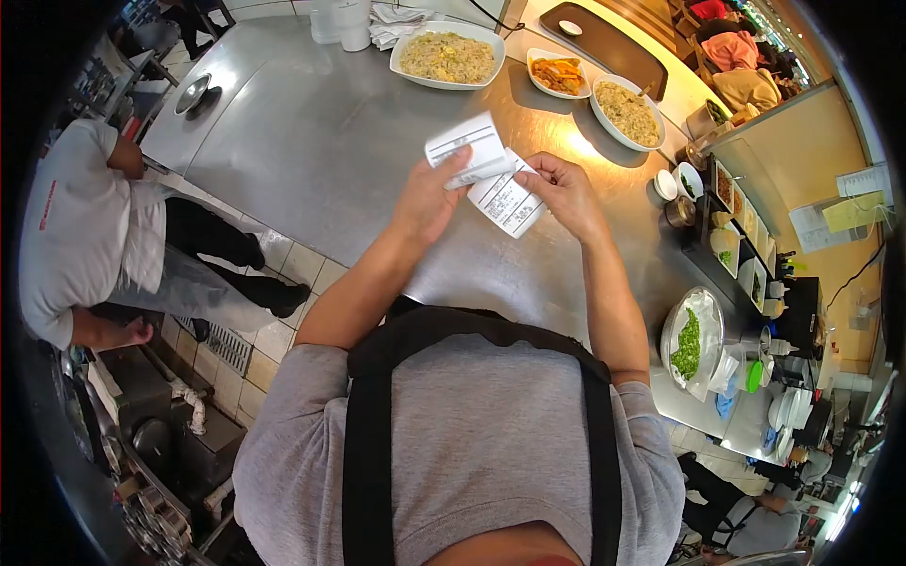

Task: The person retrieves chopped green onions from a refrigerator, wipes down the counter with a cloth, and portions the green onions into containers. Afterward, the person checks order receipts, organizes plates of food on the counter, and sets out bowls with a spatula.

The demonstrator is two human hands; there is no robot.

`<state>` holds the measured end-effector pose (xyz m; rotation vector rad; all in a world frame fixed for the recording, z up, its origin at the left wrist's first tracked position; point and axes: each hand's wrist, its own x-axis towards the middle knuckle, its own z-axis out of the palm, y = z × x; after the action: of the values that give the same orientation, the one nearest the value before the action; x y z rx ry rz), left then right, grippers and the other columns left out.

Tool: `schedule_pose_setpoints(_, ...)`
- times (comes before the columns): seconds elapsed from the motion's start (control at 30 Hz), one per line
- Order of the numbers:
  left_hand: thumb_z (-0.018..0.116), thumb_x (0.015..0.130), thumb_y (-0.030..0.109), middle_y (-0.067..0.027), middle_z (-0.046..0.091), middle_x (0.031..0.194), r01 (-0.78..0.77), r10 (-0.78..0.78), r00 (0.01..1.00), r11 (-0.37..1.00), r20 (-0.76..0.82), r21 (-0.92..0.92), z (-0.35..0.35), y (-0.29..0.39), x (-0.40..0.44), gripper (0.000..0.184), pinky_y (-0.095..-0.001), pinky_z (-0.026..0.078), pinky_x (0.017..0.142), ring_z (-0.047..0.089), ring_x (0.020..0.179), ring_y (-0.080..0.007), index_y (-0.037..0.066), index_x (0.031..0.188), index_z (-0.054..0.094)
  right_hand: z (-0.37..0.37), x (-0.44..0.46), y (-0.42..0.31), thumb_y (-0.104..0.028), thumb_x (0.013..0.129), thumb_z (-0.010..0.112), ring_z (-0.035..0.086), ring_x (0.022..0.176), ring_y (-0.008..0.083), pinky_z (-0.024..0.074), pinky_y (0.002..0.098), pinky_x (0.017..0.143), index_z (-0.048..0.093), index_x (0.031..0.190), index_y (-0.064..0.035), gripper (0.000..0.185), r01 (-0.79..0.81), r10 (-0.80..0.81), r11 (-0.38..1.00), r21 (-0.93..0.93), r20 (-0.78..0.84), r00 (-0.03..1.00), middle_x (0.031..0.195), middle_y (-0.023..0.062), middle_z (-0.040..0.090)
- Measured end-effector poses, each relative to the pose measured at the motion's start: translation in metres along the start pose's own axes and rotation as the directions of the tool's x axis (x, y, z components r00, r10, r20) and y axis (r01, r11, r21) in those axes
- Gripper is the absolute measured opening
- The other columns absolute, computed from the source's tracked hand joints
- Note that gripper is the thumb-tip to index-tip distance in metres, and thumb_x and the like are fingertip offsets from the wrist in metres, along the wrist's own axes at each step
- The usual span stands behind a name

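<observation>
Over the steel counter (pixel 311 123), my left hand (pixel 429 200) pinches a white printed receipt (pixel 469 141) between thumb and fingers. A second printed slip (pixel 511 206) hangs lower and overlaps it; my right hand (pixel 564 193) grips that one at its upper right edge. Whether the two slips are joined is hidden where they overlap. Beyond my hands stand a white bowl of fried rice (pixel 447 58), a smaller dish of orange and brown food (pixel 558 74) and another bowl of rice (pixel 627 113) with a spoon in it.
A brown tray (pixel 604 42) lies at the back. To the right are a rack of topping containers (pixel 741 212) and a metal bowl of chopped greens (pixel 692 344). A small metal bowl (pixel 192 94) sits far left. A co-worker in a white shirt (pixel 80 217) stands left.
</observation>
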<state>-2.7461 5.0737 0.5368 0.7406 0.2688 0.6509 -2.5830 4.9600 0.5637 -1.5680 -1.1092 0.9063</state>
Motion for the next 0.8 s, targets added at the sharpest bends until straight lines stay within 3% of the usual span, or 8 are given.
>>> schedule_pose_setpoints(0.1, 0.048, 0.092, 0.016, -0.0150, 0.054, 0.119, 0.003, -0.012, 0.994, 0.997, -0.108, -0.079, 0.006, 0.008, 0.007, 0.033, -0.0403, 0.042, 0.097, 0.053, 0.110, -0.0248, 0.000, 0.121, 0.045, -0.003, 0.004, 0.004, -0.015, 0.085, 0.060, 0.058, 0.072, 0.0077, 0.0461, 0.0231, 0.065, 0.062, 0.098, 0.0010, 0.021, -0.008, 0.008, 0.999, -0.041, -0.009, 1.000, 0.081, 0.0042, 0.065)
schedule_pose_setpoints(0.2, 0.050, 0.092, 0.018, -0.0113, 0.059, 0.110, -0.014, 0.007, 0.998, 0.992, -0.058, -0.128, 0.012, 0.019, 0.010, 0.030, -0.0394, 0.048, 0.086, 0.058, 0.100, -0.0212, 0.001, 0.117, 0.048, -0.004, 0.003, 0.004, -0.017, 0.087, 0.060, 0.056, 0.076, 0.0059, 0.0452, 0.0216, 0.068, 0.061, 0.103, -0.0014, 0.022, -0.006, 0.006, 1.000, -0.009, 0.004, 1.000, 0.085, 0.0012, 0.063)
schedule_pose_setpoints(0.37, 0.045, 0.094, 0.020, -0.0114, 0.054, 0.120, -0.085, 0.062, 0.991, 0.975, -0.116, -0.207, -0.012, 0.018, 0.034, 0.035, -0.0448, 0.039, 0.097, 0.051, 0.113, -0.0254, 0.001, 0.124, 0.043, -0.007, 0.008, 0.024, -0.015, 0.088, 0.057, 0.057, 0.080, 0.0104, 0.0461, 0.0272, 0.073, 0.062, 0.101, -0.0010, 0.020, 0.004, -0.009, 0.997, 0.072, 0.060, 0.998, 0.088, 0.0011, 0.064)
schedule_pose_setpoints(0.53, 0.047, 0.093, 0.017, -0.0104, 0.051, 0.122, -0.262, 0.196, 0.944, 0.934, -0.265, -0.244, -0.053, 0.012, 0.055, 0.037, -0.0379, 0.040, 0.097, 0.051, 0.112, -0.0227, 0.001, 0.127, 0.040, -0.067, 0.047, -0.056, -0.016, 0.085, 0.058, 0.061, 0.076, 0.0207, 0.0474, 0.0318, 0.070, 0.063, 0.097, -0.0043, 0.018, 0.099, -0.145, 0.740, -0.666, -0.014, 0.989, 0.084, 0.0131, 0.065)
schedule_pose_setpoints(0.6, 0.050, 0.090, 0.015, -0.0105, 0.054, 0.116, -0.260, 0.229, 0.919, 0.964, -0.320, -0.056, -0.081, 0.009, 0.056, 0.037, -0.0366, 0.044, 0.091, 0.055, 0.105, -0.0233, 0.000, 0.123, 0.044, -0.107, 0.070, -0.102, -0.017, 0.083, 0.057, 0.063, 0.077, 0.0267, 0.0484, 0.0346, 0.070, 0.062, 0.099, -0.0032, 0.022, 0.140, -0.365, 0.642, -0.753, -0.140, 0.921, 0.083, 0.0182, 0.064)
schedule_pose_setpoints(0.67, 0.051, 0.085, 0.010, -0.0112, 0.058, 0.107, -0.121, 0.196, 0.924, 0.964, -0.330, 0.235, -0.121, 0.000, 0.057, 0.033, -0.0345, 0.047, 0.084, 0.059, 0.095, -0.0236, -0.002, 0.115, 0.051, -0.180, 0.126, -0.132, -0.017, 0.084, 0.057, 0.061, 0.067, 0.0166, 0.0488, 0.0319, 0.063, 0.064, 0.094, -0.0016, 0.020, 0.049, -0.444, 0.632, -0.773, -0.310, 0.841, 0.078, 0.0088, 0.065)
schedule_pose_setpoints(0.73, 0.051, 0.078, 0.003, -0.0125, 0.062, 0.098, 0.109, 0.127, 0.916, 0.835, -0.382, 0.540, -0.145, -0.007, 0.052, 0.031, -0.0340, 0.048, 0.079, 0.062, 0.087, -0.0250, -0.004, 0.107, 0.056, -0.253, 0.167, -0.184, -0.019, 0.085, 0.054, 0.055, 0.062, 0.0118, 0.0452, 0.0311, 0.054, 0.060, 0.086, -0.0011, 0.019, 0.291, -0.636, 0.713, -0.638, -0.413, 0.651, 0.066, 0.0063, 0.059)
schedule_pose_setpoints(0.8, 0.050, 0.073, -0.001, -0.0166, 0.062, 0.098, 0.288, 0.105, 0.909, 0.542, -0.403, 0.790, -0.156, -0.008, 0.042, 0.035, -0.0353, 0.047, 0.081, 0.061, 0.088, -0.0290, -0.006, 0.107, 0.055, -0.275, 0.173, -0.242, -0.014, 0.085, 0.053, 0.058, 0.064, 0.0143, 0.0484, 0.0284, 0.051, 0.060, 0.093, -0.0035, 0.014, 0.455, -0.556, 0.827, -0.330, -0.602, 0.573, 0.074, 0.0044, 0.060)
